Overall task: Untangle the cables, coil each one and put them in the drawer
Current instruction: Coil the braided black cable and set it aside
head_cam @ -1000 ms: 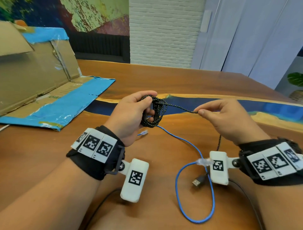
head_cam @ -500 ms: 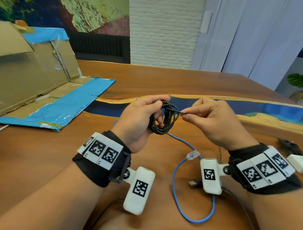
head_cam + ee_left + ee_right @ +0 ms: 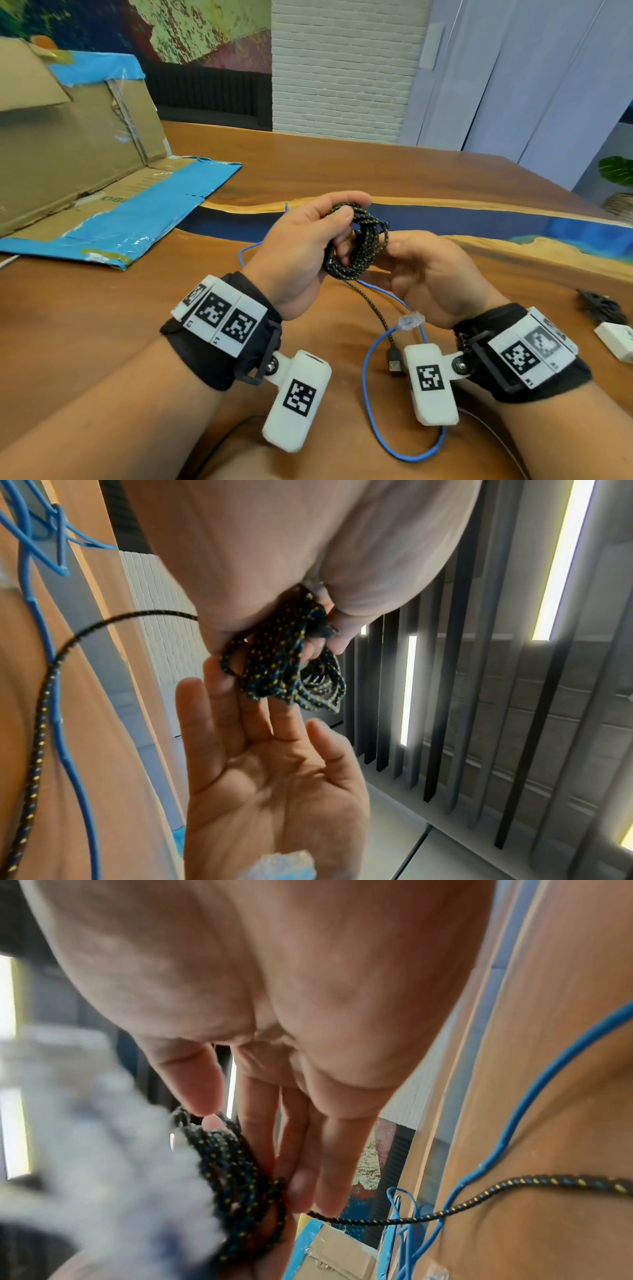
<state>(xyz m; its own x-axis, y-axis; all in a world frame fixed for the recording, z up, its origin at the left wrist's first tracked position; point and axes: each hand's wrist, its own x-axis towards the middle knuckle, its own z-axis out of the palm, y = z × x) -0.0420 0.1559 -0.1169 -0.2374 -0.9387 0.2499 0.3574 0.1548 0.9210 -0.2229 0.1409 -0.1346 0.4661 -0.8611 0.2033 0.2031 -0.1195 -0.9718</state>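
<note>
A black braided cable (image 3: 358, 245) is wound into a small coil, which my left hand (image 3: 337, 222) grips with thumb over the top. In the left wrist view the coil (image 3: 284, 674) hangs below the curled fingers. My right hand (image 3: 404, 253) lies against the coil's right side with straight fingers (image 3: 298, 1150) and holds nothing. The cable's loose tail drops to the table and ends in a USB plug (image 3: 394, 363). A blue cable (image 3: 368, 394) with a clear connector (image 3: 411, 322) loops on the table under my wrists.
An opened cardboard box (image 3: 68, 154) with blue tape lies on the left of the wooden table (image 3: 342, 164). A white adapter (image 3: 613, 339) with a black cord sits by the right edge. No drawer is in view.
My right hand pulled the strand it pinched in to the coil, let it go and now rests flat-fingered against the coil. The tail now hangs down to the table.
</note>
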